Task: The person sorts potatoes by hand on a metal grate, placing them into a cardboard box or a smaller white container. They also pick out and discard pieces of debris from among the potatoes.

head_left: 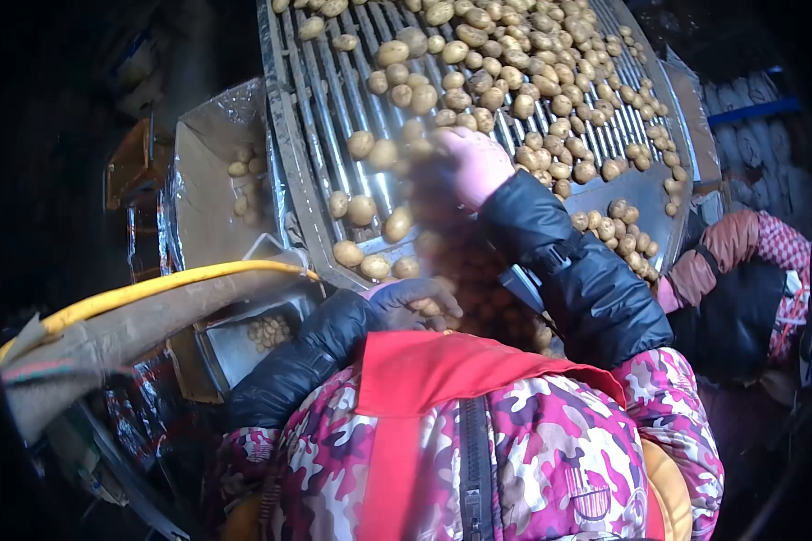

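Note:
Many potatoes (514,54) lie over a metal roller table (320,99). My right hand (474,164), in a pink glove, is over the middle of the rollers beside several potatoes; its fingers are smeared by motion. Close to my chest, my left hand (415,302), in a greyish glove, has its fingers wrapped round a potato (429,307). Just beyond it, a few potatoes (374,266) rest at the near left edge of the rollers. More potatoes lie in the dark gap between my arms, partly hidden by my right sleeve.
At the left stands a cardboard box (209,171) with potatoes inside, and below it a tray (235,347) of small potatoes. A yellow hose (171,279) on a thick pipe crosses the left side. At the right, a co-worker's sleeve (731,248) reaches the table edge.

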Available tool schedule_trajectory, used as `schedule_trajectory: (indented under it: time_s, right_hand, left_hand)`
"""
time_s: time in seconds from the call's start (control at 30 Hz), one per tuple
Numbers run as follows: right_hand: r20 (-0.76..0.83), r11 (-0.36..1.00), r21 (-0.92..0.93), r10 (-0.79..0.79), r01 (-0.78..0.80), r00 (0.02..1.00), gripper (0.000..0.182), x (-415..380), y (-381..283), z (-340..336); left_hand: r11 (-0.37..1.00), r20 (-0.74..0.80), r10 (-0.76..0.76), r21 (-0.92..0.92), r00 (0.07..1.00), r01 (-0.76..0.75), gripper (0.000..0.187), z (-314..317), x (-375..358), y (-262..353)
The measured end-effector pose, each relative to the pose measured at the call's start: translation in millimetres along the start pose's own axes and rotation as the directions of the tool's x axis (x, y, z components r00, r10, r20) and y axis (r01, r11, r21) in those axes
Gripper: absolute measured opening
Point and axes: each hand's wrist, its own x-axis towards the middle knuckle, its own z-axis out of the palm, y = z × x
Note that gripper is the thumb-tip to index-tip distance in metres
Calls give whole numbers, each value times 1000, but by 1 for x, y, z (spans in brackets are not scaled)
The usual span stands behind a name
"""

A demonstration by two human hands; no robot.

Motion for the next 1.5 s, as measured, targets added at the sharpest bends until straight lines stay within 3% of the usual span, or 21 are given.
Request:
schedule_trajectory:
  time_s: [0.13, 0.3, 0.4, 0.43, 0.5, 0.57, 0.63, 0.67, 0.7, 0.73, 0.8, 0.83, 0.9, 0.97, 1.0, 1.03, 1.07, 1.17, 1.3, 1.37, 1.5]
  right_hand:
    - [221, 906, -395, -69, 154, 973, 24, 25, -32, 26]
    - [118, 813, -564, -92, 143, 989, 22, 36, -35, 67]
    - [221, 873, -449, -99, 192, 970, 33, 30, -34, 43]
    - [196, 897, -400, -117, 188, 974, 32, 19, -30, 34]
    - [31, 980, -101, -171, 174, 985, 34, -6, 8, 44]
    - [-81, 962, 226, -141, 156, 987, 36, -34, 27, 40]
    - [12, 774, 610, 202, -167, 979, 41, -70, 43, 35]
    - [142, 481, 846, 211, -229, 967, 44, -83, 59, 33]
    - [263, 119, 951, 172, -285, 949, 47, -90, 47, 20]
    - [324, -34, 941, 372, -336, 870, 50, -106, 33, 11]
    - [396, -209, 917, 354, -341, 847, 45, -123, 48, 18]
    - [409, -237, 908, 337, -344, 848, 40, -127, 58, 28]
    - [513, -230, 857, 297, -461, 806, 31, -132, 71, 41]
    - [385, 29, 911, 299, -412, 873, 30, -125, 35, 40]
    - [318, 158, 913, 298, -375, 900, 30, -121, 17, 40]
    - [395, 157, 876, 311, -456, 865, 30, -119, -21, 21]
    - [438, 254, 845, 177, -470, 882, 32, -115, -30, 27]
    - [513, 532, 781, -248, -327, 822, 50, -118, -75, 28]
    - [416, 638, 739, -183, -215, 891, 45, -126, -77, 18]
    - [251, 749, 657, -112, -84, 962, 39, -133, -45, 27]
    - [138, 922, 269, -324, 279, 936, 42, -168, -40, 17]
  left_hand:
    - [989, 43, -35, 145, 998, 29, 37, 8, -3, 19]
    - [931, 21, -59, -359, 998, 63, 44, 2, -2, 3]
    - [994, 174, 112, -26, 978, -109, 45, -48, 24, -29]
    - [916, 17, 170, 365, 985, -164, 44, -8, 3, 5]
    - [931, -117, 28, -358, 993, -68, 38, -5, -3, -15]
    - [914, -140, 353, 262, 925, -309, 30, -2, -24, -19]
    - [662, -42, 510, 656, 859, -361, 30, -23, -52, -32]
    - [845, -419, 412, 507, 809, -168, 31, 23, -91, -20]
    - [843, -492, 424, 520, 760, -134, 32, 31, -113, -33]
    - [840, -557, 438, 534, 706, -100, 34, 32, -132, -42]
    - [920, -607, 324, 24, 726, -391, 44, -12, -181, -88]
    - [942, -759, 293, 125, 581, -312, 48, -31, -194, -105]
    - [956, -939, 289, 272, 186, -112, 57, -50, -212, -123]
    - [397, -857, 506, 132, -97, 908, 63, 12, -201, -77]
    - [518, -888, 460, 255, -15, 817, 65, 21, -194, -59]
    - [736, -797, 585, 600, 152, 314, 61, -31, -187, -94]
    - [913, -806, 407, 338, 429, -230, 61, -17, -175, -76]
    - [915, -581, 388, 151, 715, -373, 67, 64, -119, -37]
    - [942, -549, 277, 319, 789, -109, 58, 36, -122, -44]
    - [987, -591, 158, 85, 791, -133, 35, -21, -155, -46]
    - [946, -876, 324, 303, 357, -117, 35, -38, -249, 51]
